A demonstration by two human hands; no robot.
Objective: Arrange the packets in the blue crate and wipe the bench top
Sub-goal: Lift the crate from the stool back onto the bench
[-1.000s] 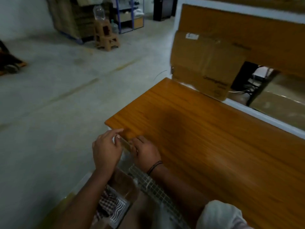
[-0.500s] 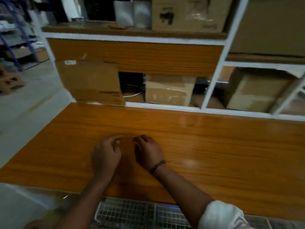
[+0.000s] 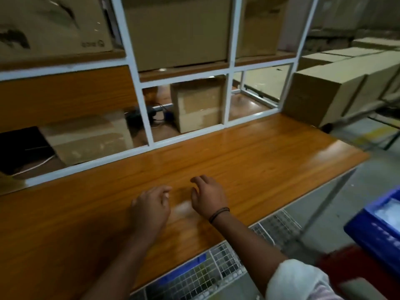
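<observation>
Wood-grain bench [image 3: 259, 161] shows no cloth, so wiping seems left. Crate [image 3: 368, 227] sits at 4 o'clock, pale packets [image 3: 389, 212] perhaps inside. Right hand [image 3: 208, 198] hangs loosely curled, empty; whether left hand [image 3: 149, 211] pinches anything, I cannot tell.

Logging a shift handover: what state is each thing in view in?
left hand: over the bench top, fingers curled, hold unclear
right hand: beside it, fingers curled, hold unclear
bench top: glossy, reflecting light
blue crate: off the bench at right, open-topped, pale contents
cardboard box behind the frame: closed
</observation>
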